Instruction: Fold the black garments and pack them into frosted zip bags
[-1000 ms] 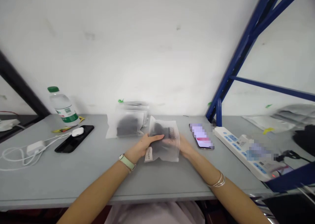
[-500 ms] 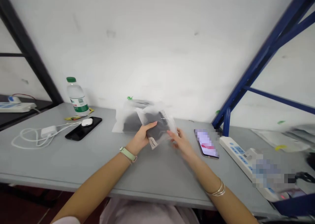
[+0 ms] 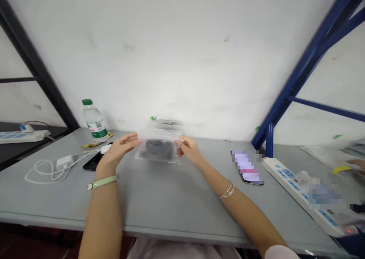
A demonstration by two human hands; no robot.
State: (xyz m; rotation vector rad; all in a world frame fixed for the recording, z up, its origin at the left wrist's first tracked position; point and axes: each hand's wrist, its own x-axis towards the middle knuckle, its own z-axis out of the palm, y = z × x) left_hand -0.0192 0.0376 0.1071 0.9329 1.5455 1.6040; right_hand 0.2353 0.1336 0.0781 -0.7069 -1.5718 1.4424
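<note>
A frosted clear bag (image 3: 159, 149) with something dark inside is held between my hands, near the back of the grey table. My left hand (image 3: 121, 147) pinches its left edge between thumb and fingers. At the opposite edge, the thumb and fingers of my right hand (image 3: 186, 148) are closed on the bag. Behind it, more clear packaging (image 3: 168, 124) rests by the wall, partly hidden and blurred.
On the left stand a water bottle (image 3: 96, 124), a black phone (image 3: 92, 163) and a white charger (image 3: 65, 162) with cable. A lit phone (image 3: 246, 168) and a long power strip (image 3: 296, 190) lie right. Another person's hand (image 3: 357, 163) shows at the far right.
My left hand has moved left, from the bag's lower corner to its side edge. The bag has moved left and is now stretched level between both hands. The other person's hand has appeared.
</note>
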